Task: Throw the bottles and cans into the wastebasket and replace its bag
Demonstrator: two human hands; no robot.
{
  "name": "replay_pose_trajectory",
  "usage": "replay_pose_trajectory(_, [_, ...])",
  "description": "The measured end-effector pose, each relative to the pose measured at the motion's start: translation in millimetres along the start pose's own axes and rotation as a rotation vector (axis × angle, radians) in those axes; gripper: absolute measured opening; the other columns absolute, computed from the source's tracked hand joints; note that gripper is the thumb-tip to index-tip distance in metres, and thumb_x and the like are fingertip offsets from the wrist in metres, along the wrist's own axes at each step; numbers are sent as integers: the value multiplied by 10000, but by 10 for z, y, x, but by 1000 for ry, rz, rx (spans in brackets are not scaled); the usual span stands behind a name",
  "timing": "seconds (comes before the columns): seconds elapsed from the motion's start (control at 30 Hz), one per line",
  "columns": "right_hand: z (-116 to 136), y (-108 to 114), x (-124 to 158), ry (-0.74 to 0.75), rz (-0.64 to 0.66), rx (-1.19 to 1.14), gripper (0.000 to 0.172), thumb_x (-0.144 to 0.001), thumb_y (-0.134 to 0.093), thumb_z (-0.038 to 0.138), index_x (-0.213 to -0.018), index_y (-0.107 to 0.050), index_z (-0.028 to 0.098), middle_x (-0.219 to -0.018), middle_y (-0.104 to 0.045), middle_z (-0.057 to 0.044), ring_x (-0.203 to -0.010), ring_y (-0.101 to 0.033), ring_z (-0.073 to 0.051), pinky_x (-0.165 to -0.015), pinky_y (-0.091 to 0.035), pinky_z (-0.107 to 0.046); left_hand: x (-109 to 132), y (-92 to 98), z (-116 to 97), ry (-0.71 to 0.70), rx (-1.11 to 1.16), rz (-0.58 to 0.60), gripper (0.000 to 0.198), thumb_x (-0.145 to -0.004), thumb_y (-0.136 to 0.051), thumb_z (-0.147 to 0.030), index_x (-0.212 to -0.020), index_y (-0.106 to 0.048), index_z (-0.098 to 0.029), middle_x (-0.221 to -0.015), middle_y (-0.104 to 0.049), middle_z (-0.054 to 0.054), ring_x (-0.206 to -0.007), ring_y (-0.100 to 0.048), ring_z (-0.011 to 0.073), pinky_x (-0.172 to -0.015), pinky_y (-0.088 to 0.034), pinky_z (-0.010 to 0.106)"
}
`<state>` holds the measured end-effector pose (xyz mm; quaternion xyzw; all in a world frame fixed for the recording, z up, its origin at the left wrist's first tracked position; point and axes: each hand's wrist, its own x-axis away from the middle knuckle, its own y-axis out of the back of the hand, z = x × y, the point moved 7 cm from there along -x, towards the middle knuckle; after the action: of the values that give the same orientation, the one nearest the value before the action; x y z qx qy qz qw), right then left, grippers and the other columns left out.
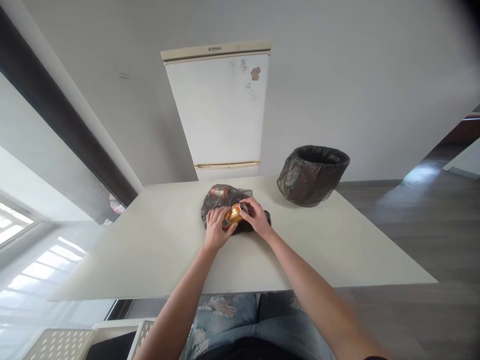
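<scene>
Between my two hands lies an orange-gold drink can [235, 214], tilted, its upper end toward the right. My left hand [217, 227] is closed around the lower left end, and my right hand [256, 215] grips the upper right end. Under and around the can spreads a dark, thin plastic bag [210, 202], crumpled on the table. A red can [219, 191] shows at the far side of that bag; whether it is inside the plastic I cannot tell. My palms hide part of the orange can.
A bin lined with a dark plastic bag [313, 177] stands at the back right of the white table [157, 250]. Behind the table is a white refrigerator [221, 110] against the grey wall. Below the front edge at left sits a perforated plastic basket [60, 344].
</scene>
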<state>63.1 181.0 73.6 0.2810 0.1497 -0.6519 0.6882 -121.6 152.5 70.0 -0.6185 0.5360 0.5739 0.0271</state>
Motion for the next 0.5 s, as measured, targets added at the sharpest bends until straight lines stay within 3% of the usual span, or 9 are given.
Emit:
replay_pose_trajectory(0.23, [4,-59,17,-25,74,-204,445,-954,-685,577,-1256,-604,261,-1271,-640,-94,-1174,-652,-263,-1038,-551,-412,-8,1,3,12,-27,15,647,-820,-824,-540,-1372,-633,-260,-1212,-697,139,-1112,-638,348,-1030,-436,521])
replay_pose_trajectory(0.3, [-17,-85,21,-14,95,-230,520,-994,-585,647,-1344,-563,263,-1350,-636,-118,-1225,-649,-274,-1036,-557,-420,11,31,27,12,-21,-9,665,-791,-838,-554,-1350,-644,-251,-1184,-655,141,-1113,-627,347,-1026,-453,525])
replay_pose_trajectory(0.4, [-122,-60,16,-45,63,-169,557,-1075,-338,659,-1404,-533,255,-1391,-636,-136,-1209,-665,-264,-991,-574,-416,49,192,104,45,36,-175,670,-782,-818,-544,-1337,-639,-215,-1223,-559,157,-1166,-594,344,-1033,-487,508])
replay_pose_trajectory(0.5, [-214,-37,23,-58,67,74,402,-1076,-445,560,-1188,-655,236,-1174,-682,-100,-1037,-678,-239,-911,-570,-393,76,436,280,125,60,-398,664,-802,-779,-541,-1330,-589,-187,-1237,-518,154,-1194,-566,334,-1038,-496,489])
